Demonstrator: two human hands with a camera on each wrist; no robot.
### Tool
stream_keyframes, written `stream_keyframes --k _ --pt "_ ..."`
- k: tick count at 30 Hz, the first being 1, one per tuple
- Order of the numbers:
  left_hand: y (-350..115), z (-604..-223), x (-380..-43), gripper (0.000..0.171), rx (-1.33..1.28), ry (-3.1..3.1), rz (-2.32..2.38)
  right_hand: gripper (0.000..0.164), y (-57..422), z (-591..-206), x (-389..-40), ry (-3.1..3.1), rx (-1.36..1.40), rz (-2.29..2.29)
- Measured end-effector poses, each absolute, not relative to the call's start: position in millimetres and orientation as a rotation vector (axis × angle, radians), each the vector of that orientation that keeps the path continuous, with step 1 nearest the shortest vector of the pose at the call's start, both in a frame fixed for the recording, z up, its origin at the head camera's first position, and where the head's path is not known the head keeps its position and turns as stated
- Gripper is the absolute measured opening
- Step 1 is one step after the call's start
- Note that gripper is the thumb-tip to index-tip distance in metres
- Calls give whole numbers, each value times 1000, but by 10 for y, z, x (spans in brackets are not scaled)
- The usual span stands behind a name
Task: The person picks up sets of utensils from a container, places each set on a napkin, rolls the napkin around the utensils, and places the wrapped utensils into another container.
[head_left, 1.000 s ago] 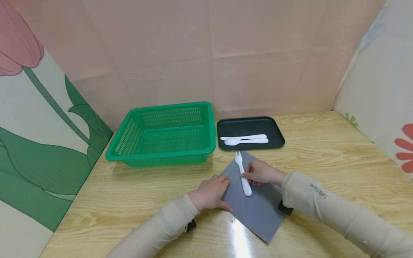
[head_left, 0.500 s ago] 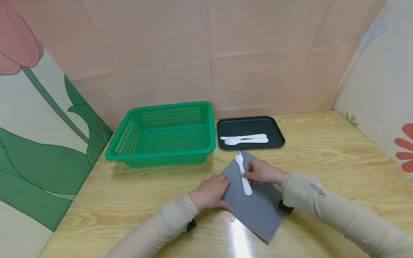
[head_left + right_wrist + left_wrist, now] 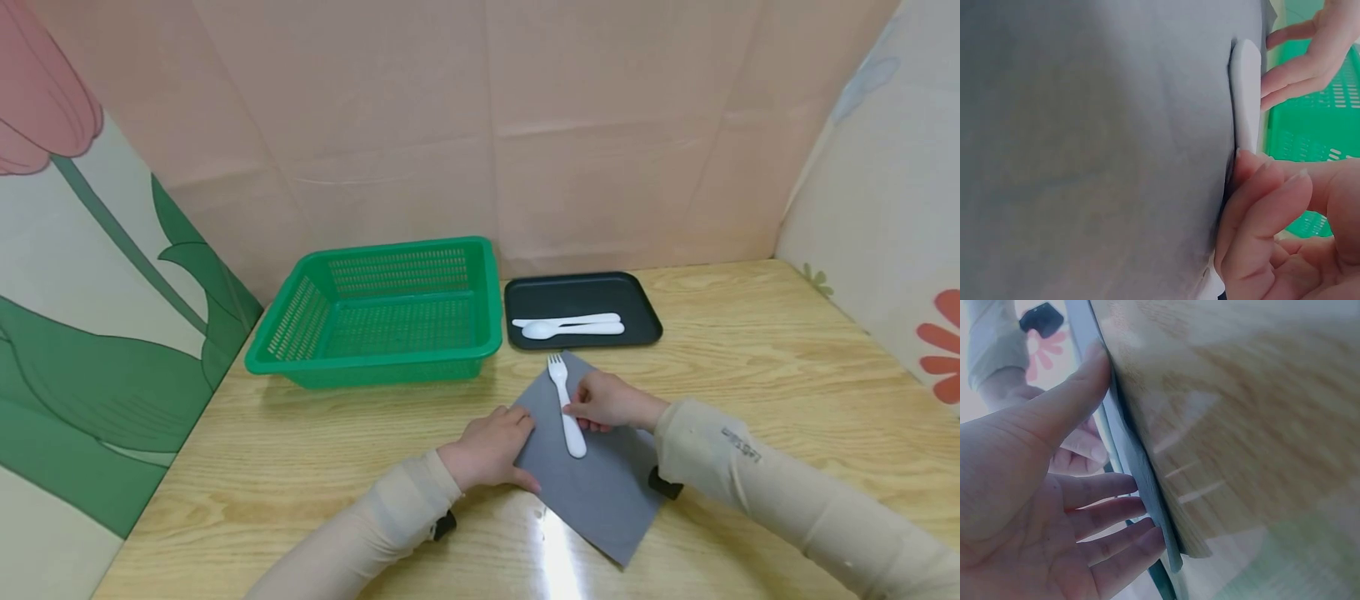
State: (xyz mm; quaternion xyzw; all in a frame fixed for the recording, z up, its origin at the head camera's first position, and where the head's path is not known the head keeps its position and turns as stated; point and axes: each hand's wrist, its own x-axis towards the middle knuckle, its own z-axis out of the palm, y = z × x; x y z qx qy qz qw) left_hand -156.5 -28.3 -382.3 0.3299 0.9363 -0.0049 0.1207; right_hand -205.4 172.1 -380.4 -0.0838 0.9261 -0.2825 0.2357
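A grey napkin (image 3: pixel 607 492) lies slantwise on the wooden table, with a white fork (image 3: pixel 573 436) on it, tines pointing away from me. My right hand (image 3: pixel 611 402) pinches the middle of the fork's handle between thumb and fingers. At the napkin's left edge rests my left hand (image 3: pixel 487 448), thumb and fingers spread. In the left wrist view, the fingers of that left hand (image 3: pixel 1041 487) are nearly straight and touch the cloth's edge. The right wrist view shows the handle end of the fork (image 3: pixel 1247 94) flat on the napkin (image 3: pixel 1116 150), just beyond the right hand's fingertips.
Behind the napkin, a black tray (image 3: pixel 577 293) holds a white knife (image 3: pixel 592 317) and a white spoon (image 3: pixel 536 330) side by side. A green slotted basket (image 3: pixel 375 363) stands left of the tray. Papered walls close off the table's back and sides.
The fork has shifted very slightly toward me and to the right under my right hand. My left hand and the napkin stay in place.
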Motion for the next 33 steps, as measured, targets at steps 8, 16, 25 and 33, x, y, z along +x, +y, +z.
stream_keyframes --k 8,16,25,33 --pt "-279 -3820 -1551 83 957 2730 -12 23 1720 -3825 -2050 2539 -210 -781" --pt "-275 -3814 -1549 84 951 2732 -10 22 1720 -3829 -2052 2538 -192 -776" --pt "-280 -3802 -1551 84 954 2734 -14 22 1723 -3814 -2065 2543 -204 -785" --pt "-281 -3804 -1557 84 961 2734 -17 22 1747 -3761 -2093 2584 -244 -757"
